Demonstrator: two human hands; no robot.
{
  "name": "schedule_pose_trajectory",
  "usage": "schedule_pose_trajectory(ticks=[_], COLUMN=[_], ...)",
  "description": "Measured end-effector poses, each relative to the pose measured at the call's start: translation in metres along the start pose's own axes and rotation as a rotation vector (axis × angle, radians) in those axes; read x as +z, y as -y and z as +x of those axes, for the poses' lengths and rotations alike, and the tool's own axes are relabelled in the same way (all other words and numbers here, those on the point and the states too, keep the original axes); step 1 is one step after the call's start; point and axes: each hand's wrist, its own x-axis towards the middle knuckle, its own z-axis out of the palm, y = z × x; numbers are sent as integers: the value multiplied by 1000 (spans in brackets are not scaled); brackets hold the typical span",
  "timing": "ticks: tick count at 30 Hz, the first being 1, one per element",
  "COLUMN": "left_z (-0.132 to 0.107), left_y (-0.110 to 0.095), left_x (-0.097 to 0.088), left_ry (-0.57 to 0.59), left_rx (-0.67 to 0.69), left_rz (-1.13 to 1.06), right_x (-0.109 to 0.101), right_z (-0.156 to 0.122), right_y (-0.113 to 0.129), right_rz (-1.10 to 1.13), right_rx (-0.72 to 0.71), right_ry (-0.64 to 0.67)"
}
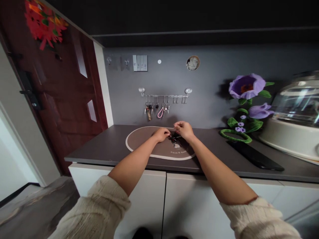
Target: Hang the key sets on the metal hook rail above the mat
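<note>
A brown oval mat with a pale border lies on the dark counter. On its right half is a small pile of dark and metallic pieces that look like keys, partly covered by my hands. My left hand is at the pile's left edge, thumb and fingers pinched together. Just above and to the right, my right hand is raised slightly with its fingertips pressed together. Whatever sits between the fingers of either hand is too small to name. Several keys on rings hang from a clear hook rail on the wall behind.
Right of the mat are a black long object, purple artificial flowers on a green base and a large white appliance with a clear top. White cabinet doors are below. A dark red door stands left.
</note>
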Motion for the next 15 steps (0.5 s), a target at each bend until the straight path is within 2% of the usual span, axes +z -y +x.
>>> schedule_pose_trajectory(ticks=[9, 15], left_z=[-5, -12], left_y=[-6, -16], left_x=[-4, -12], left_ry=[-5, -84], left_rx=[-124, -163], left_rz=[-102, -276], right_x=[-1, -1], right_z=[-2, -2], right_y=[3, 1], right_rz=[-72, -66], right_rx=[-11, -22], right_ry=[-7, -11])
